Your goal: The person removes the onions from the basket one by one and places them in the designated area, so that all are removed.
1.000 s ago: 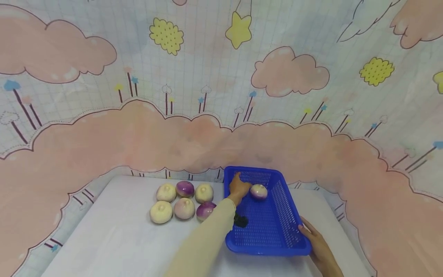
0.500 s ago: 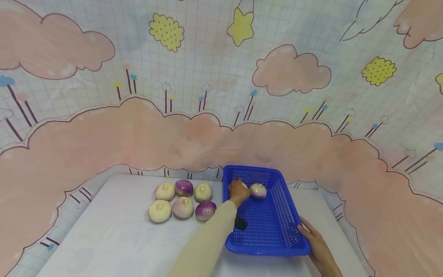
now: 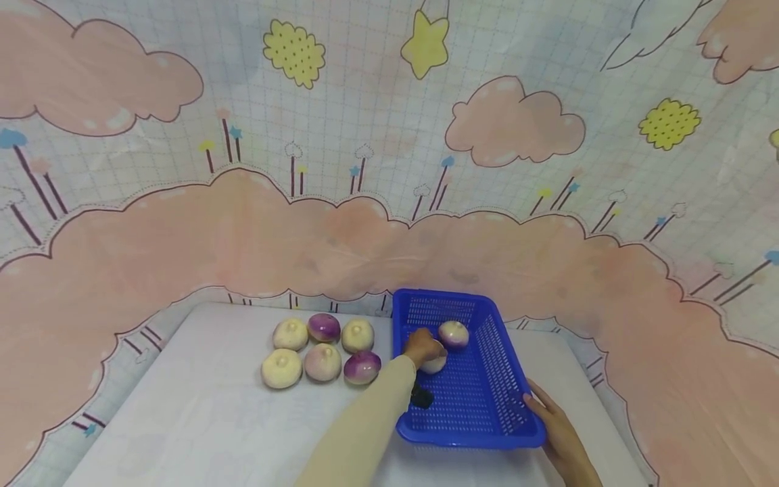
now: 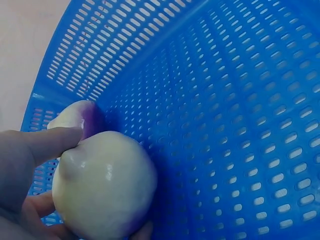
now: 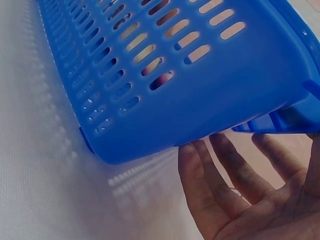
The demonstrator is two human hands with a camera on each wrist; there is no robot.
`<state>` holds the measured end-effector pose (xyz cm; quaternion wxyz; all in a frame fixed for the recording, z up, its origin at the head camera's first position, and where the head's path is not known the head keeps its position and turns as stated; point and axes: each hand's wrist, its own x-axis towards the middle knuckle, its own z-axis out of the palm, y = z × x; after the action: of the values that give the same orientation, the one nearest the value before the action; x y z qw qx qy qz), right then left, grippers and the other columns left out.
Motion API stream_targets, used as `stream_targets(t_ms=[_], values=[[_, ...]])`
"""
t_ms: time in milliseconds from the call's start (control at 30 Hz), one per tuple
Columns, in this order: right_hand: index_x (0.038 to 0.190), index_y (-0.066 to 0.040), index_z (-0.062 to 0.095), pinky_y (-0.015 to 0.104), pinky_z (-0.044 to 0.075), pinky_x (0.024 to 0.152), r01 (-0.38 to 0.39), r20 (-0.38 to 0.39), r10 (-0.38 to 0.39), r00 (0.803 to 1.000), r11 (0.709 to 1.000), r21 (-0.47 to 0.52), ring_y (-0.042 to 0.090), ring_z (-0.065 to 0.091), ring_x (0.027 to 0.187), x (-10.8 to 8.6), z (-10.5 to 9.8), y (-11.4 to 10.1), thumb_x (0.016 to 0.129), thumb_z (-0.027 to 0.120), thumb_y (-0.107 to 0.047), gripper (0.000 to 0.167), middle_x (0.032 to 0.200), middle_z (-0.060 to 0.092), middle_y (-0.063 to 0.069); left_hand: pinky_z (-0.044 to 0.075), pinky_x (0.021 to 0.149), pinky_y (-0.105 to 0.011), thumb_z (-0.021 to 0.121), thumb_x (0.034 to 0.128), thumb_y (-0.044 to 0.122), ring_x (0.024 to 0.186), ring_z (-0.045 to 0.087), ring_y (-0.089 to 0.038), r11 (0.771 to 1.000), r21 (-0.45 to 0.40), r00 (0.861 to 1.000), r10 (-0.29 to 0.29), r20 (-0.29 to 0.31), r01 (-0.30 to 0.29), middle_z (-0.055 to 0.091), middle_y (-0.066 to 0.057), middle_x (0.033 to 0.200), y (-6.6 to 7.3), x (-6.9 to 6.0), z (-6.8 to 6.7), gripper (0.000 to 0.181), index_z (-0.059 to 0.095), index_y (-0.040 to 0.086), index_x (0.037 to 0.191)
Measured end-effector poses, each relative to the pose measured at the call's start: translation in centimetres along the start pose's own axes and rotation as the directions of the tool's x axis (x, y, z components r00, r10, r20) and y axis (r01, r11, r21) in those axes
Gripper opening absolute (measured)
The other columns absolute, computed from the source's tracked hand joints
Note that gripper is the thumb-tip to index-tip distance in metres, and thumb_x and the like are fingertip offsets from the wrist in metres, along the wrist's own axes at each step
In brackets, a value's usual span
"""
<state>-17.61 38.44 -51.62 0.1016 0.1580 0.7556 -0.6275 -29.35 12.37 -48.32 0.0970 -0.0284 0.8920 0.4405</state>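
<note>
My left hand (image 3: 422, 348) is inside the blue plastic basket (image 3: 468, 406), gripping a pale turnip (image 4: 107, 185) with a purple underside. In the left wrist view the thumb lies across its top near the stub, and fingertips show below it. Just behind sits another white-and-purple turnip (image 3: 454, 335) on the basket floor. At the basket's near right corner, my right hand (image 3: 562, 433) holds it, thumb at the rim and fingers against the outside. The right wrist view shows those fingertips (image 5: 190, 155) touching the blue plastic from below.
Several turnips stand in two rows left of the basket, among them a purple one (image 3: 362, 367) and a cream one (image 3: 282, 368). All rest on a white tabletop (image 3: 201, 419). A cloud-patterned backdrop (image 3: 341, 257) rises behind the table.
My left hand has drawn nearer inside the basket, bringing the pale turnip with it and more of it into view. The right hand stays on the basket's corner.
</note>
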Motion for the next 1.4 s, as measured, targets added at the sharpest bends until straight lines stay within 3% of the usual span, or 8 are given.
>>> stream_targets(t_ms=[133, 333, 533, 733, 867, 1133, 1400], values=[[0.158, -0.019, 0.018, 0.047, 0.047, 0.107, 0.0, 0.009, 0.0, 1.0, 1.0, 0.007, 0.043, 0.036, 0.142, -0.1, 0.0, 0.1, 0.091, 0.059, -0.055, 0.087, 0.16, 0.024, 0.023, 0.057, 0.081, -0.037, 0.079, 0.0742, 0.019, 0.089, 0.065, -0.027, 0.999, -0.018, 1.0, 0.029, 0.005, -0.028, 0.071, -0.016, 0.1, 0.2, -0.2, 0.0, 0.037, 0.07, -0.003, 0.102], [0.158, -0.02, 0.018, 0.047, 0.047, 0.107, 0.004, 0.011, -0.004, 1.0, 1.0, 0.008, 0.042, 0.036, 0.143, -0.1, -0.1, 0.1, 0.091, 0.058, -0.056, 0.087, 0.16, 0.024, 0.022, 0.057, 0.084, -0.045, 0.078, 0.0775, 0.019, 0.106, 0.063, -0.035, 0.982, -0.182, 0.996, 0.064, 0.056, -0.052, 0.063, -0.019, 0.122, 1.3, -0.7, -0.2, 0.051, 0.061, 0.001, 0.123], [0.158, -0.021, 0.018, 0.046, 0.048, 0.106, 0.006, 0.01, -0.006, 1.0, 1.0, 0.011, 0.039, 0.043, 0.139, -0.1, -0.1, 0.1, 0.09, 0.058, -0.058, 0.087, 0.159, 0.026, 0.023, 0.059, 0.081, -0.041, 0.078, 0.0809, 0.021, 0.104, 0.063, -0.03, 0.958, -0.282, 0.991, 0.087, 0.098, -0.056, 0.062, -0.018, 0.125, 2.0, -0.9, -0.8, 0.05, 0.063, 0.004, 0.125], [0.158, -0.02, 0.017, 0.049, 0.045, 0.109, 0.014, 0.018, -0.014, 1.0, 1.0, 0.013, 0.041, 0.04, 0.14, -0.1, 0.1, 0.1, 0.091, 0.057, -0.058, 0.086, 0.16, 0.025, 0.023, 0.06, 0.077, -0.043, 0.079, 0.0809, 0.021, 0.101, 0.065, -0.028, 0.95, -0.305, 0.969, 0.135, 0.206, -0.068, 0.061, -0.017, 0.127, 2.0, -1.4, -1.6, 0.062, 0.056, 0.003, 0.136], [0.158, -0.019, 0.017, 0.05, 0.045, 0.108, 0.013, 0.016, -0.013, 1.0, 1.0, 0.016, 0.042, 0.04, 0.141, -0.1, 0.2, 0.1, 0.092, 0.057, -0.058, 0.087, 0.16, 0.025, 0.023, 0.06, 0.077, -0.043, 0.08, 0.0785, 0.016, 0.104, 0.064, -0.029, 0.945, -0.315, 0.956, 0.173, 0.238, -0.093, 0.06, -0.017, 0.128, 2.0, -1.8, -2.2, 0.066, 0.054, 0.004, 0.138], [0.158, -0.019, 0.018, 0.048, 0.046, 0.108, 0.005, -0.001, -0.005, 1.0, 1.0, 0.008, 0.04, 0.043, 0.138, -0.2, 0.3, 0.2, 0.092, 0.056, -0.058, 0.085, 0.159, 0.026, 0.023, 0.06, 0.077, -0.039, 0.081, 0.079, 0.019, 0.108, 0.064, -0.029, 0.925, -0.366, 0.96, 0.193, 0.204, -0.108, 0.06, -0.016, 0.131, 1.6, -2.2, -3.3, 0.065, 0.055, 0.006, 0.137], [0.158, -0.02, 0.02, 0.047, 0.045, 0.109, 0.014, -0.021, -0.014, 1.0, 1.0, -0.008, 0.036, 0.047, 0.136, -0.5, 0.5, 0.0, 0.094, 0.054, -0.058, 0.082, 0.16, 0.027, 0.021, 0.06, 0.082, -0.042, 0.08, 0.0804, 0.017, 0.117, 0.061, -0.035, 0.891, -0.43, 0.961, 0.23, 0.155, -0.145, 0.054, -0.02, 0.139, 1.1, -2.5, -6.0, 0.068, 0.051, 0.005, 0.141]])
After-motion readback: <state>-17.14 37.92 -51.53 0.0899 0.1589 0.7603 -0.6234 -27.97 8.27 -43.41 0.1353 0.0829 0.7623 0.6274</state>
